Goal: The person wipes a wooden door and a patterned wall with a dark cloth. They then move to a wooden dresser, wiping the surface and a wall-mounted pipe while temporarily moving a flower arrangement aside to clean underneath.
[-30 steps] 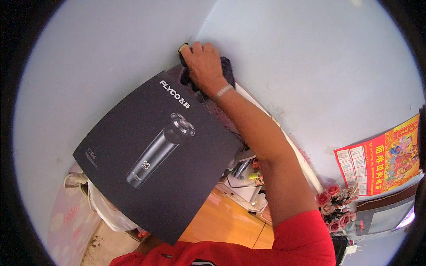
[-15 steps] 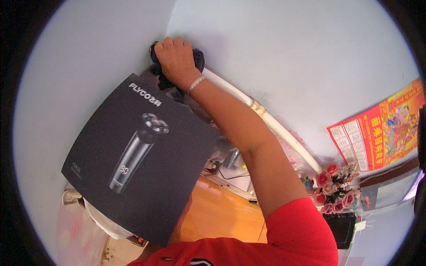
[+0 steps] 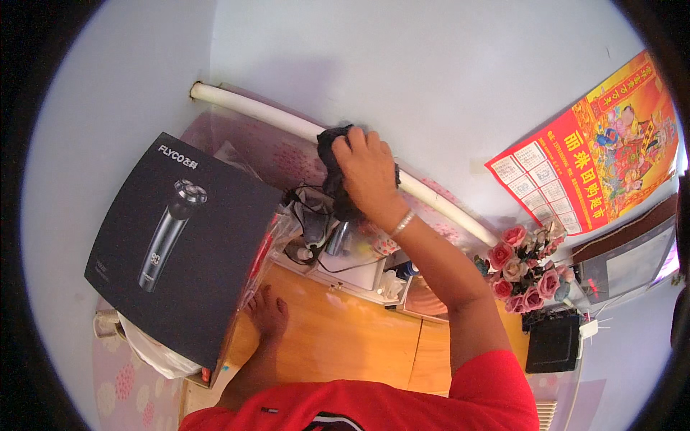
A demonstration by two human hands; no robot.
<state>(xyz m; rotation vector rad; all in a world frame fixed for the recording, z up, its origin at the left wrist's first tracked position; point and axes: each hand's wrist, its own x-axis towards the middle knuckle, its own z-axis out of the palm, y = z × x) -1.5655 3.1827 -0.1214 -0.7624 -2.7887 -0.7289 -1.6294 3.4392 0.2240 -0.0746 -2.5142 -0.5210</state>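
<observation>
My right hand [image 3: 365,172], with a band on its wrist, is closed over a crumpled black cloth [image 3: 334,161] that wraps part of the white pipe [image 3: 259,116] on the wall. My left hand [image 3: 267,312] rests on the orange-brown wooden surface [image 3: 345,323] with its fingers somewhat apart and nothing seen in it. Right beside it stands a large dark box [image 3: 215,230] with a picture of an electric shaver on its face.
Cables and small bottles fill a white tray [image 3: 359,280] beneath the pipe. Pink artificial roses [image 3: 532,276] stand to the right, below a red and yellow calendar [image 3: 596,154]. A black device [image 3: 553,343] sits near the roses. A white plastic bag [image 3: 154,352] lies beneath the box.
My right hand has moved with the black cloth along the pipe, rightward from the wall corner. The view has shifted, and my left hand now shows beside the box.
</observation>
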